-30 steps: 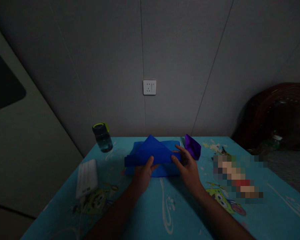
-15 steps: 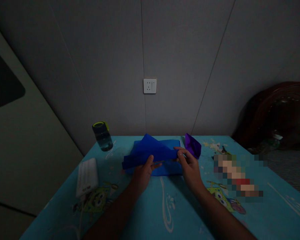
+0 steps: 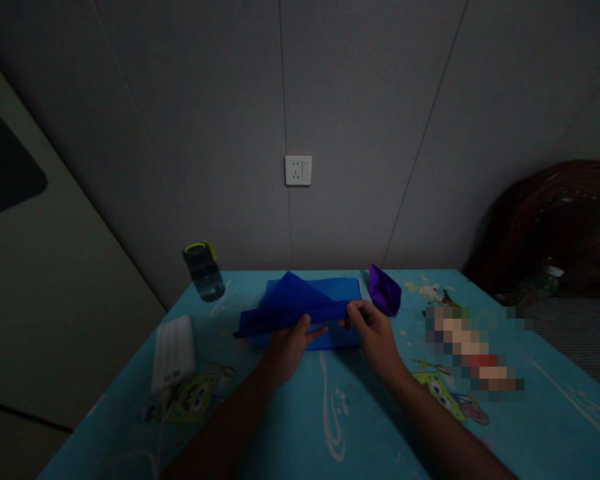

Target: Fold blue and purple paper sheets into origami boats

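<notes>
A dark blue sheet of paper (image 3: 291, 295) is folded into a long band along its near edge, with a pointed flap rising behind. My left hand (image 3: 289, 347) supports it from below, thumb on the band and fingers underneath. At the band's right end, my right hand (image 3: 375, 333) pinches the paper between thumb and fingers. Beneath lies a lighter blue flat rectangle (image 3: 343, 287), perhaps a stack of paper, partly covered by the sheet and my hands. Just beyond my right hand sits a purple folded paper piece (image 3: 385, 291).
A dark water bottle (image 3: 205, 272) stands at the back left. Nearer, a white power bank (image 3: 174, 353) with a cable lies on the patterned blue tablecloth (image 3: 300, 427). A pixelated patch covers the right side. Behind are a wall socket (image 3: 299, 170) and a dark chair (image 3: 570, 220).
The folded band has shifted slightly left and its left end has tipped lower. My right fingers have curled in more at its right end. My left hand is nearly unmoved.
</notes>
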